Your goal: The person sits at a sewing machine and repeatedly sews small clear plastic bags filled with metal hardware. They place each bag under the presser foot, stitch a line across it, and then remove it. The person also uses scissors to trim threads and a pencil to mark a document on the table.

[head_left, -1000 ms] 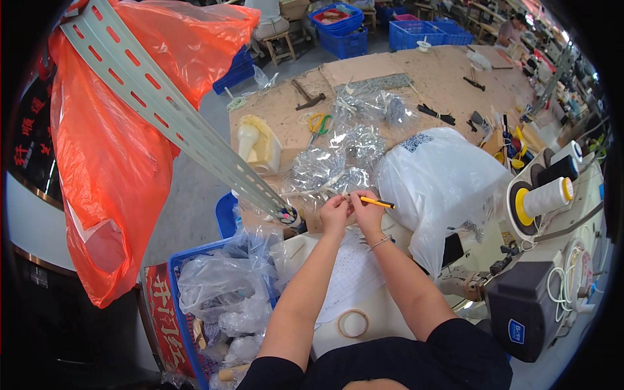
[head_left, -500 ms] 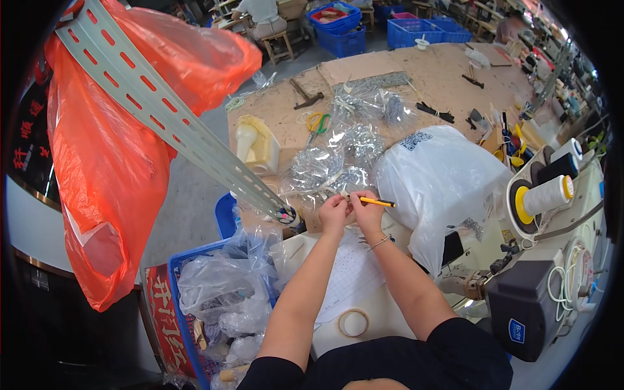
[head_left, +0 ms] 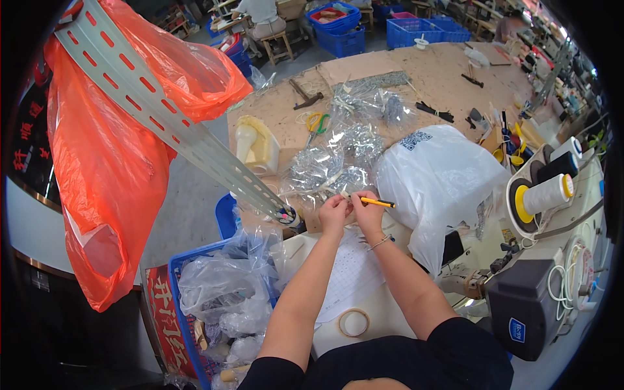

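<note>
My left hand and my right hand meet above the front edge of the workbench, fingers pinched close together. A yellow pen with a dark end juts out to the right from my right hand's grip. Something small and pale shows between the fingertips of my left hand; its kind is too small to tell. Just beyond both hands lie clear plastic bags with shiny greyish contents. Below my wrists, a white sheet with a printed grid rests on the pale machine top, near a roll of tape.
A slotted metal post with an orange-red plastic bag slants across the left. A blue crate of clear bags stands at lower left. Right of my hands are a full white bag and a sewing machine with thread cones. Scissors and a hammer lie beyond.
The upper flap of the orange-red bag has swung slightly left, baring more of the blue baskets behind it. Both hands and the pen stay almost in place.
</note>
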The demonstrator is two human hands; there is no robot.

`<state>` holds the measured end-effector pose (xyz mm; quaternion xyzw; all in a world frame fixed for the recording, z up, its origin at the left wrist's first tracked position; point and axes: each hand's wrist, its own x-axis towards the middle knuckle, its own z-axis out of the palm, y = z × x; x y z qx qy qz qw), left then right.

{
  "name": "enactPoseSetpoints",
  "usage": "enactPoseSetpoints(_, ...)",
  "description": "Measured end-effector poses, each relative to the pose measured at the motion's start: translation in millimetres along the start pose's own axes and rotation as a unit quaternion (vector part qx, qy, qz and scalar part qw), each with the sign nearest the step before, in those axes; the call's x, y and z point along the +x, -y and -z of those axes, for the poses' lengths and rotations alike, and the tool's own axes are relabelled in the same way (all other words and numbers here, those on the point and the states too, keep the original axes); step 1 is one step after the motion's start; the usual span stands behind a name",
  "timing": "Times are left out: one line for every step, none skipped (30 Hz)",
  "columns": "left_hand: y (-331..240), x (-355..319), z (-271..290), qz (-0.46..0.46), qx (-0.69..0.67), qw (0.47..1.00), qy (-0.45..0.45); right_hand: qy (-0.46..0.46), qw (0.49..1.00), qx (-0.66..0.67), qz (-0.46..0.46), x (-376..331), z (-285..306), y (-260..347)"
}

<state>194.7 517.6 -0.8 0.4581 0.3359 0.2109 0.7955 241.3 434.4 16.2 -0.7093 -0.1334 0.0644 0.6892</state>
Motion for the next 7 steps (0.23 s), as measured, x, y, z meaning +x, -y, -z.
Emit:
enactPoseSetpoints(-1.4,-1.3,-0.8,0.001,0.003,1.0,-0.004,0.003,1.0,-0.001,-0.001,-0.3,-0.3,1.0)
enactPoseSetpoints(-2.3,-2.0,-1.3,0.002,0.006,1.0,-0.008,0.005,1.0,-0.009,0.002,0.0,-0.2,-0.8)
enactPoseSetpoints(-1.3,-1.2,-0.7,0.0,0.006,1.0,-0.008,0.006,1.0,-0.017,0.006,0.5,-0.1,-2.8)
enactPoseSetpoints(0.8,0.4,0.3,-0.001,0.005,1.0,-0.009,0.007,1.0,-0.025,0.01,0.9,0.1,-4.1)
enactPoseSetpoints(2.1,1.6,1.2,-0.003,0.004,1.0,-0.009,0.012,1.0,-0.023,0.005,1.0,0.4,-4.8)
enactPoseSetpoints(2.9,2.1,1.6,-0.004,0.01,1.0,-0.004,0.016,1.0,-0.023,0.001,1.1,1.3,-4.5)
enactPoseSetpoints(3.4,2.7,2.4,-0.004,0.016,1.0,0.001,0.02,1.0,-0.022,-0.004,1.0,2.4,-3.3)
